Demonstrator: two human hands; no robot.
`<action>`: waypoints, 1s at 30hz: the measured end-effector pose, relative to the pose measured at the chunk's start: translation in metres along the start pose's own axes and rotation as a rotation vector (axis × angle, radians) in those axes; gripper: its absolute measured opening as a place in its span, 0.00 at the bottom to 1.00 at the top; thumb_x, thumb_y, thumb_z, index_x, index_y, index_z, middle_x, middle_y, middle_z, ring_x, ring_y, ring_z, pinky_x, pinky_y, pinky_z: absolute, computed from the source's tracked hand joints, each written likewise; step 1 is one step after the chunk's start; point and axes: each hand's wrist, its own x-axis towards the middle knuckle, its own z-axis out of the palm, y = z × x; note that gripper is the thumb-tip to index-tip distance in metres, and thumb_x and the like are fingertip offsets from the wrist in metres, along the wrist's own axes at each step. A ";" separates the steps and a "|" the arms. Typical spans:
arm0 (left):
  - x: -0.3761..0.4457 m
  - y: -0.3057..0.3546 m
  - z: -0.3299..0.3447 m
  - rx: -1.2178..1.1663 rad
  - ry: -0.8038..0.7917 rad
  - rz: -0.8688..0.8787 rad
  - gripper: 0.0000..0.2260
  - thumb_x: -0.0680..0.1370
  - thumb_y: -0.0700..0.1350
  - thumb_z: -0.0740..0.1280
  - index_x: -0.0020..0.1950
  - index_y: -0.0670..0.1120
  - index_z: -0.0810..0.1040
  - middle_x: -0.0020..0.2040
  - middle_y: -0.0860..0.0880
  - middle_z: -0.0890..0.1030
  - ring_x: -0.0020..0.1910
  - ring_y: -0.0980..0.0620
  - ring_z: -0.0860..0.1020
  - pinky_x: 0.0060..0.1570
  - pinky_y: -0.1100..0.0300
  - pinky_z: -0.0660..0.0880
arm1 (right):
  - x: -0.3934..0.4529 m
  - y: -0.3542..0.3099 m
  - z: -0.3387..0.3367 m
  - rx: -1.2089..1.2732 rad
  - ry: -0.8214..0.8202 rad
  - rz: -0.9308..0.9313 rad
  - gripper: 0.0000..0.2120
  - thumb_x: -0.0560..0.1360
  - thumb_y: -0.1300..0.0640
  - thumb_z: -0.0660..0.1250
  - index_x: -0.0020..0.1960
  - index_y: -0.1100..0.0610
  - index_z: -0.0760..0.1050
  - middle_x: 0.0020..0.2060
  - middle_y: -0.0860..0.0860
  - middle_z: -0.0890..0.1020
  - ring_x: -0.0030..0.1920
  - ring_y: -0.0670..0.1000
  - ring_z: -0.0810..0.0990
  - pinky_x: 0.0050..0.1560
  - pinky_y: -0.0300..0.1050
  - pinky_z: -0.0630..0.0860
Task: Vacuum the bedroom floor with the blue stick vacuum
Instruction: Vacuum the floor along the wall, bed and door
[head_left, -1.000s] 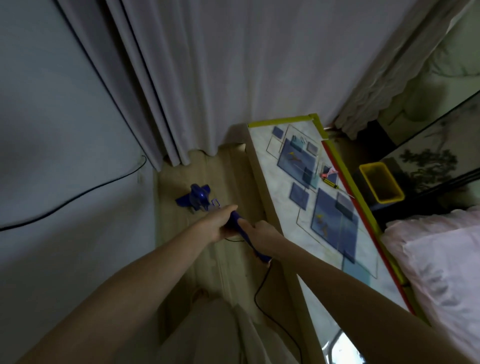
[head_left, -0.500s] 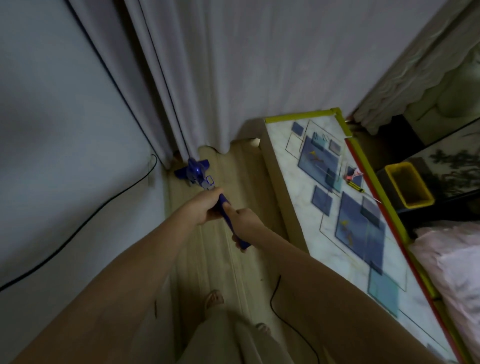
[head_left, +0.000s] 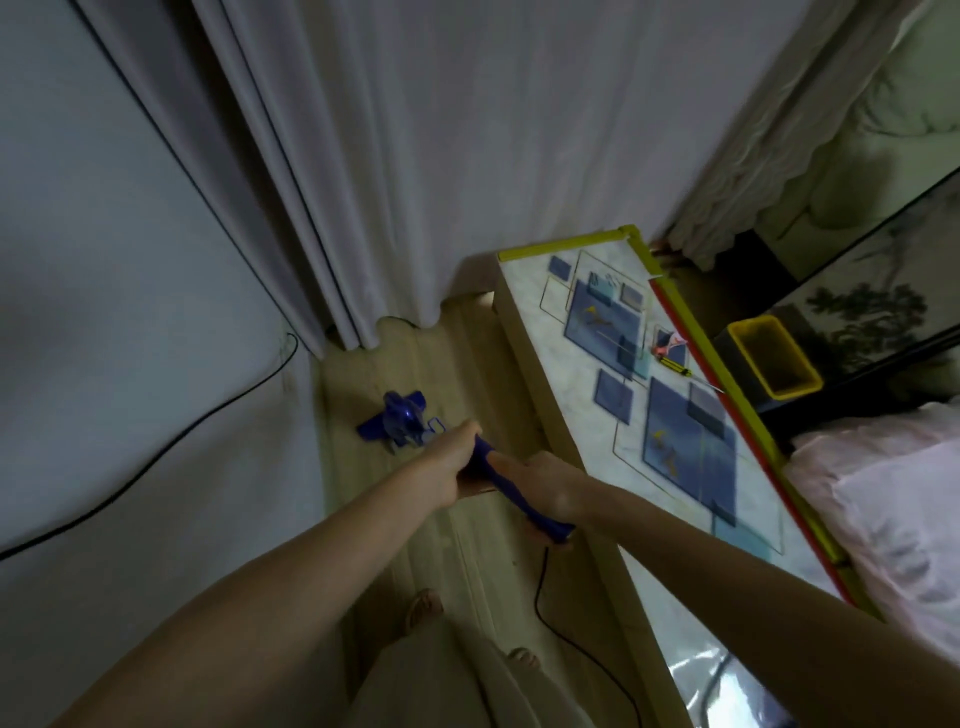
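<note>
My 2 feet (head_left: 423, 608) stand on the wooden floor (head_left: 467, 551) at the bottom of the view, toes poking out below pale trousers (head_left: 467, 675). A thin black cord (head_left: 540, 592) trails over the floor just beside them, on the side toward the bench, and runs up to the handle's near end.

I take the vacuum (head_left: 400, 423) as my landmark. Its blue handle (head_left: 511, 491) slants up toward me. My right hand (head_left: 545, 488) grips the near end, fingers clamped round it. My left hand (head_left: 449, 462) grips the handle just ahead of the right, closer to the vacuum's head, fingers wrapped on it too. The 2 hands sit nearly touching.

The vacuum's blue head rests on the floor beyond my left hand, in the strip between wall and bench, nearer the wall.

To the right of the vacuum stands the long bench (head_left: 571, 431), its marbled top printed with blue squares and edged in yellow and red. On the bench's far half, near its outer edge, lies a screwdriver (head_left: 675, 366) beside a small pink thing I cannot make out. Past the bench sits a yellow bin (head_left: 774, 358), and nearer me pink bedding (head_left: 883, 493).

Left of the vacuum rises the pale wall (head_left: 104, 312) with a black cable (head_left: 156, 452) draped across it. Beyond the vacuum, grey curtains (head_left: 389, 156) hang to the floor.
</note>
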 end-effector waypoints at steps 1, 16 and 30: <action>-0.008 -0.008 0.009 -0.035 -0.008 -0.007 0.10 0.81 0.44 0.60 0.46 0.39 0.72 0.41 0.41 0.77 0.39 0.45 0.77 0.40 0.51 0.78 | -0.011 0.005 -0.007 -0.018 -0.011 0.001 0.28 0.81 0.36 0.49 0.44 0.60 0.72 0.30 0.52 0.78 0.21 0.46 0.74 0.26 0.38 0.73; -0.055 -0.055 0.094 -0.189 -0.108 -0.032 0.11 0.83 0.44 0.57 0.47 0.38 0.71 0.42 0.39 0.77 0.40 0.42 0.78 0.48 0.49 0.79 | -0.085 0.058 -0.066 -0.298 0.045 0.022 0.27 0.81 0.38 0.51 0.40 0.59 0.71 0.30 0.52 0.76 0.24 0.47 0.72 0.23 0.33 0.70; -0.002 -0.046 -0.028 0.045 0.229 0.107 0.09 0.81 0.48 0.59 0.54 0.44 0.74 0.44 0.42 0.77 0.38 0.46 0.76 0.47 0.51 0.74 | 0.010 0.019 0.084 0.090 0.069 -0.077 0.26 0.81 0.38 0.51 0.39 0.57 0.69 0.34 0.55 0.77 0.28 0.50 0.73 0.34 0.44 0.72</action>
